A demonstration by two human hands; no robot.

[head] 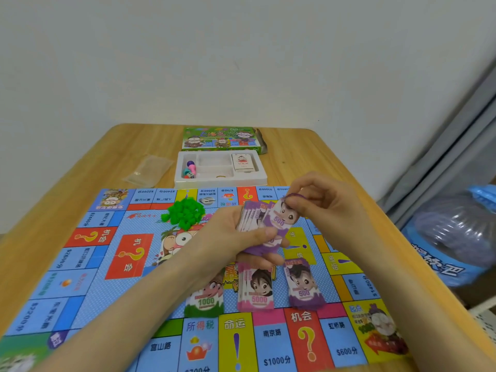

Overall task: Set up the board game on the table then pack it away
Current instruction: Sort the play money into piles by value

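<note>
Head view: left hand clamps the purple notes, right hand pinches the top one; better peel singly onto the near 500 pile.

Table: wood-grain top, smooth, low sheen. Game board: printed paper, smooth, slightly glossy. Banknotes: thin printed paper. House pieces: green plastic. Tray: white moulded plastic, glossy. Bag: clear film. Box: printed card.
</note>
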